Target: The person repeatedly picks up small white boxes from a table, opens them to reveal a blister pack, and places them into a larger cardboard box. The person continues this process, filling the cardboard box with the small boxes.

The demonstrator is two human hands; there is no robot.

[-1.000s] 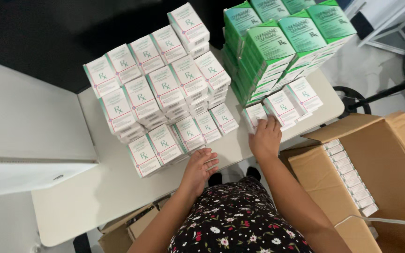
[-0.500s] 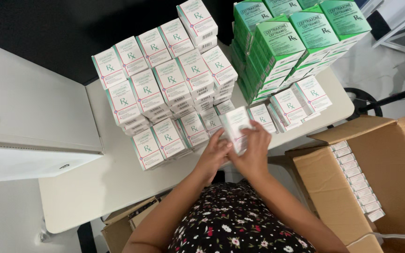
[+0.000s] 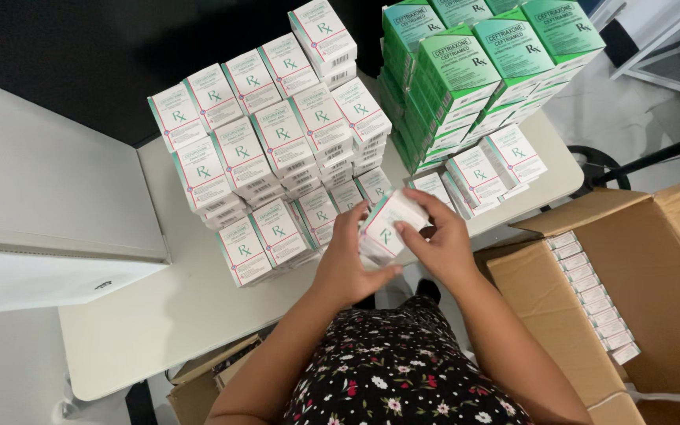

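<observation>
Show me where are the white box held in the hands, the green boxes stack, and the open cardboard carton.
white box [image 3: 387,228], head view, its printed face.
green boxes stack [image 3: 466,67], head view, a top box.
cardboard carton [image 3: 655,260], head view, bare inner wall.

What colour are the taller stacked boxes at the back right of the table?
Green, shading to teal, with white sides: the green boxes show best in the head view, behind the right hand.

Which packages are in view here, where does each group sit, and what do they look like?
Small carton: held between left hand and right hand; white, teal edging.
White cartons: stacked mid-table; white tops, teal and pink trim.
Green cartons: stacked at the table's far right; green and teal.
Low white cartons: before the green stack.
Cardboard box: right, open, brown; a row of white cartons inside.
</observation>
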